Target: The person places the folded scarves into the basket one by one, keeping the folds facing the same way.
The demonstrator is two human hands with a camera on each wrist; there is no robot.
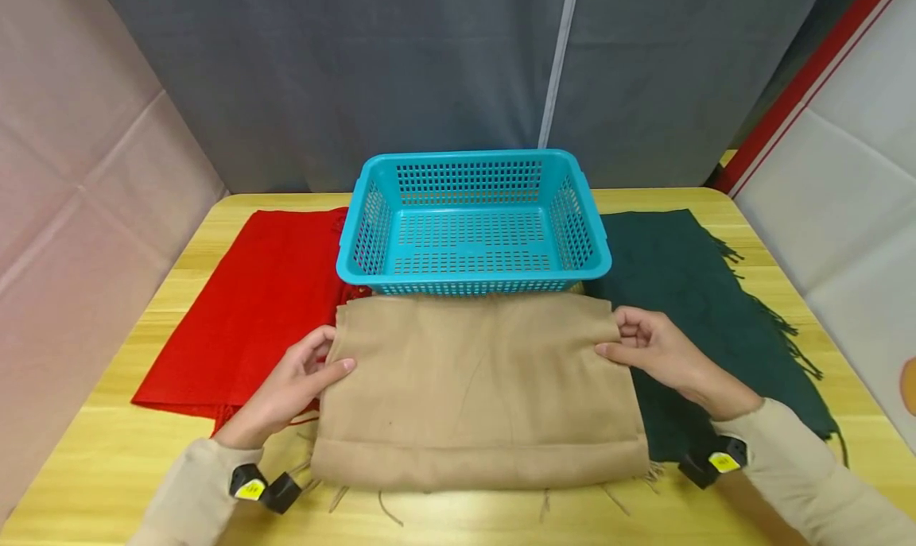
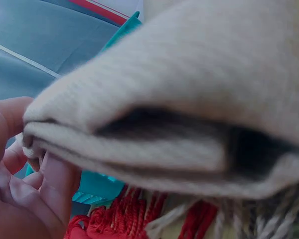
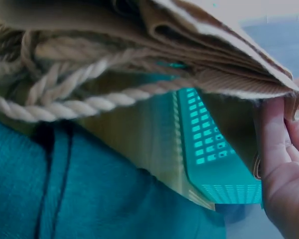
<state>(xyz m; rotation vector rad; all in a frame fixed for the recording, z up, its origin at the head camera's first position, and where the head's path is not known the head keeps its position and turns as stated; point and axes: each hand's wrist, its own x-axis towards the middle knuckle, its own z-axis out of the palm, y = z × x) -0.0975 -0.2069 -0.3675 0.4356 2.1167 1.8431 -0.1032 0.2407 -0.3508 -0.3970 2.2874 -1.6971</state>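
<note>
A tan fringed scarf, folded in several layers, spans the space between both hands at the middle of the table. My left hand pinches its left edge, thumb on top and fingers beneath. On the opposite edge, my right hand pinches the layers the same way. The left wrist view shows the stacked folds of the scarf between thumb and fingers. Twisted tassels hang under the scarf in the right wrist view, where the fingers support it from below.
Behind the scarf stands a turquoise plastic basket with nothing in it. A folded red scarf lies on the left of the wooden table, and a dark green fringed scarf on the right. A grey curtain hangs behind.
</note>
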